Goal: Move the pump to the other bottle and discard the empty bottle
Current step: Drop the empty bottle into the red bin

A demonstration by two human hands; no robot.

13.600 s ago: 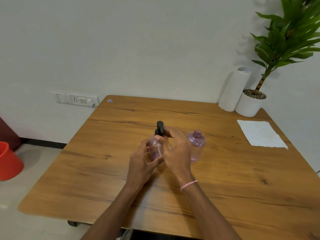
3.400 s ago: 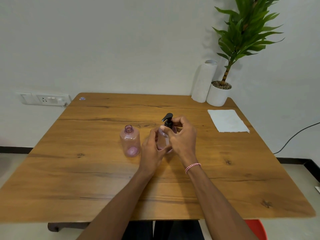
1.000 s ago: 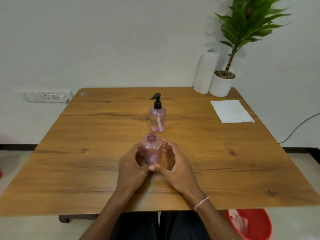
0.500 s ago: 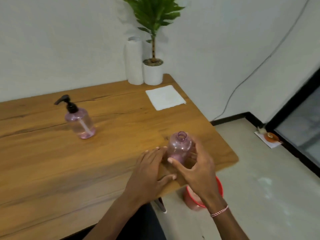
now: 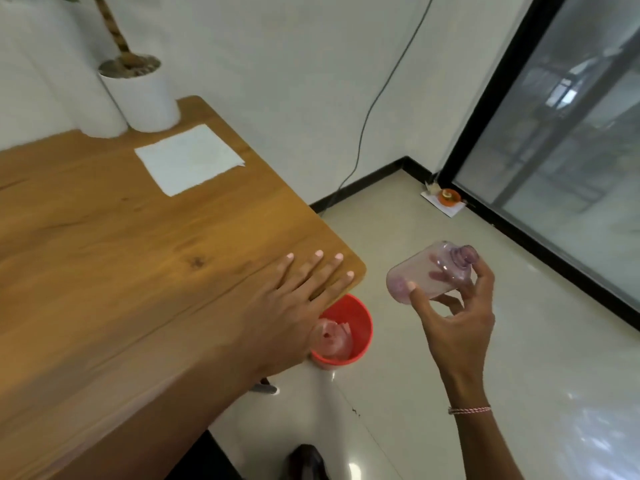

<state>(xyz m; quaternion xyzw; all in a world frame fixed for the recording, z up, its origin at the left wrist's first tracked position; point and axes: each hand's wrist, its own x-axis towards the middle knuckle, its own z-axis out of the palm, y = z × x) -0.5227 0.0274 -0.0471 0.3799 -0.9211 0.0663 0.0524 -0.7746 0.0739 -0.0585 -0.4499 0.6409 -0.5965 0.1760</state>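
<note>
Right hand (image 5: 457, 320) has its grip clamped on the empty, clear pink plastic bottle (image 5: 426, 275), thumb on the lower wall near the base and fingertips (image 5: 476, 270) wrapped round the shoulder by the open neck. That bottle is tipped on its side, neck pointing right, held in the air out past the corner of the wooden counter (image 5: 138, 254) and above the pale tiled floor (image 5: 519, 341). No pump sits in its neck. Left hand (image 5: 294, 306) lies flat on the counter corner, fingers spread and straight, gripping nothing.

Judging from the bare neck, the pump seems already off this bottle; the other bottle is out of view, so whether the pump is seated there cannot be told. What is left, as far as this shows, is the discard: the round red plastic bin (image 5: 343, 330) stands on the floor just below the counter corner, partly hidden by the left hand, with something pinkish already inside. The bottle hangs to the right of the bin, not over its mouth.

Room is generous on the floor side, with nothing between bottle and bin. The counter's rounded corner overhangs the bin's left rim, so a drop would likely need to come from the right or front. A white paper napkin (image 5: 188, 159) and a white plant pot (image 5: 142, 95) sit well back from the action.
</note>
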